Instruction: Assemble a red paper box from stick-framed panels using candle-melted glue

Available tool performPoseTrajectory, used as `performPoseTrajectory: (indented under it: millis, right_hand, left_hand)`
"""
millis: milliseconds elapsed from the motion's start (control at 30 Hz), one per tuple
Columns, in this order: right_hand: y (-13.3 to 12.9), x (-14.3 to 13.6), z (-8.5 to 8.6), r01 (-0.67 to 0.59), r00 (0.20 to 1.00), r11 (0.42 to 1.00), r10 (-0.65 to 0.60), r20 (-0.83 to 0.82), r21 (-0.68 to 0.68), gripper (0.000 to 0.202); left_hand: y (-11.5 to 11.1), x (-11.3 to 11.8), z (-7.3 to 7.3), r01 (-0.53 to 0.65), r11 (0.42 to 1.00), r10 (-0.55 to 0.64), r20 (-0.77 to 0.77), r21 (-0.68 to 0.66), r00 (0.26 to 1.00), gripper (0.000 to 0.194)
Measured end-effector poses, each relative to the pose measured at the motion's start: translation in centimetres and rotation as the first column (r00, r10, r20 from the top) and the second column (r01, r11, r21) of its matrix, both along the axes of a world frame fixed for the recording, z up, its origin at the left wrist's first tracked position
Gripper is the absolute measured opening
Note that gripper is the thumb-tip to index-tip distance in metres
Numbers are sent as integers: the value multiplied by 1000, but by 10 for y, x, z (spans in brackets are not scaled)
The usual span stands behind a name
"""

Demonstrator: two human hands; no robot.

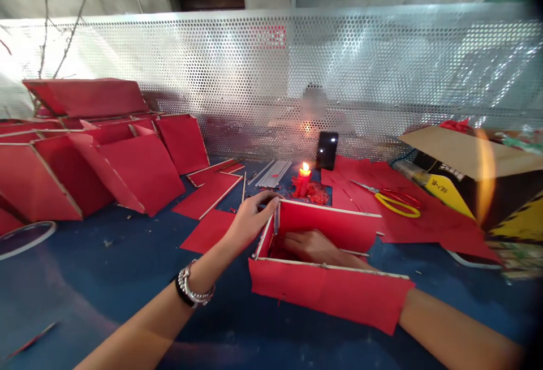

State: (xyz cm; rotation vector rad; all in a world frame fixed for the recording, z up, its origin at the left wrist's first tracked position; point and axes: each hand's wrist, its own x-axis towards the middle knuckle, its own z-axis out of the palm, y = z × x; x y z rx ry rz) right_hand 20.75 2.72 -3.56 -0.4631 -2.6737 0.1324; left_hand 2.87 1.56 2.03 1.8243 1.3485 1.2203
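A red paper box (pixel 322 288) with pale stick edges lies in front of me, its open side facing up and its right end open. With thumb and fingers, my left hand (pixel 250 220) grips the far left corner of its frame. Through the open right end reaches my right hand (pixel 311 245), its bent fingers close together near the inner left end. The fingertips there are in shadow, so anything between them is hidden. Just beyond the box, a lit red candle (pixel 304 180) stands in a pool of red wax (pixel 316 193).
Several red paper boxes (pixel 127 169) are piled at the left. Red sheets (pixel 432 223) lie at the right under scissors (pixel 396 203). A phone (pixel 327 150) leans against the perforated metal screen (pixel 237 87). Pale strips (pixel 274 173) lie behind; a cardboard box (pixel 466 149) stands right.
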Motion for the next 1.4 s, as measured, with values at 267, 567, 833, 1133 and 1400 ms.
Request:
performPoseTrajectory:
  millis: [267,567,833,1133,1400]
  right_hand:
    - [7,-2,-11,-28,999,999,29,-27,35,22]
    - [3,-1,-6,-47,999,998,48,19,-32,25]
    - [6,1,-7,-107,991,991,99,-95,-84,29]
    - [8,0,-7,-184,982,974,177,61,134,23]
    - [7,4,-12,-173,984,943,179,3,283,23]
  left_hand:
    - [2,-2,-3,14,1000,-14,-3,4,1000,27]
    - [1,-2,-1,19,1000,-19,-9,-1,1000,30]
    - [1,-2,-2,13,1000,-13,-4,-6,1000,29]
    - [0,0,0,21,1000,-21,-11,-17,1000,29]
    - [-1,-1,1,16,1000,-17,-9,-17,1000,28]
